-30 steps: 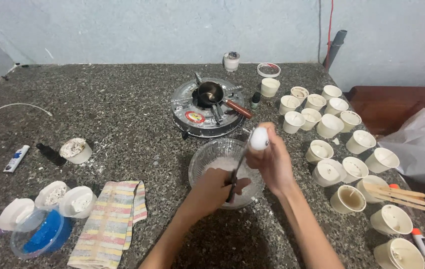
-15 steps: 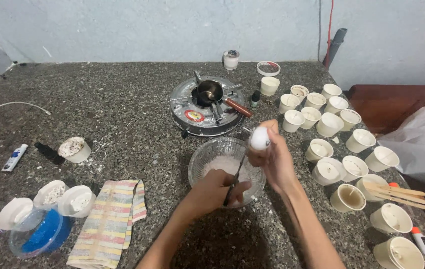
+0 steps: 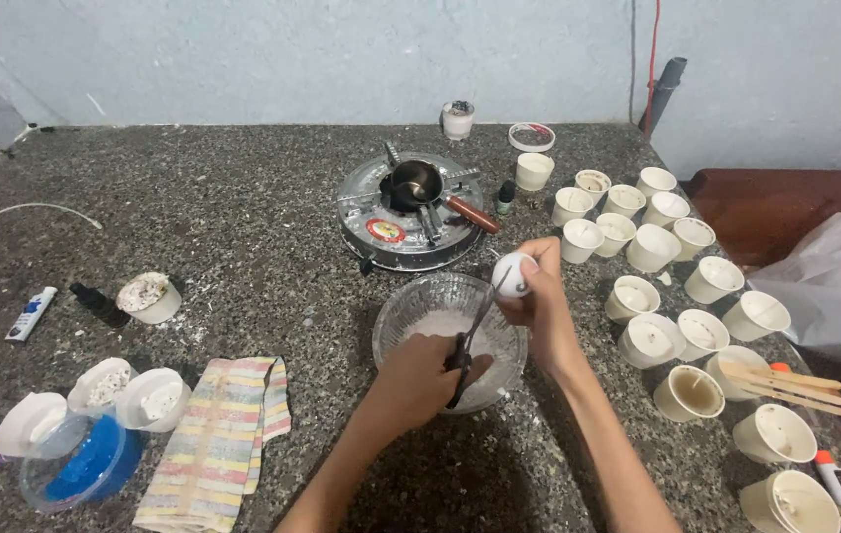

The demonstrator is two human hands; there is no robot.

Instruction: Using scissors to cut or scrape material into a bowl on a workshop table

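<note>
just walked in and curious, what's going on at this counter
A person works over a glass bowl of white powder on a speckled counter. The right hand holds a small white ball above the bowl; the left hand holds a thin dark tool up against it. Behind the bowl stands a small stove with a dark pot. Many white cups stand to the right, and a striped cloth lies to the left.

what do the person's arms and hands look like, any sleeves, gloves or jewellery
Both arms are bare from the bottom edge of the picture to the fingers: no sleeves show. The left hand and the right hand wear no gloves. No ring, watch or bracelet is visible on either wrist or on the fingers that show. The forearms are slim, with no markings that can be made out.
</note>
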